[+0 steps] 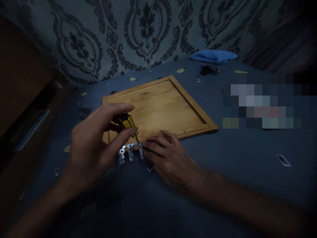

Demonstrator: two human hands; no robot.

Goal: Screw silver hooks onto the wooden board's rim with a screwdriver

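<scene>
My left hand [91,142] is closed around a small screwdriver [128,121] with a yellow and black handle. Its shaft slants down, and the tip meets the right part of a silvery metal hook rail [130,152]. The rail lies along the near edge of a framed wooden board [158,105], with its prongs hanging toward me. At the rail's right end, the fingertips of my right hand [170,157] pinch against it, while the other fingers rest on the board's edge. Whether a screw sits under the tip is too small to tell.
The board lies on a dark blue patterned cloth [235,185]. Behind are a blue folded cloth [214,56] and a dark object [208,70]. Dark thin loops [84,111] lie to the left, near brown wooden furniture [22,72]. A blurred patch covers things at right.
</scene>
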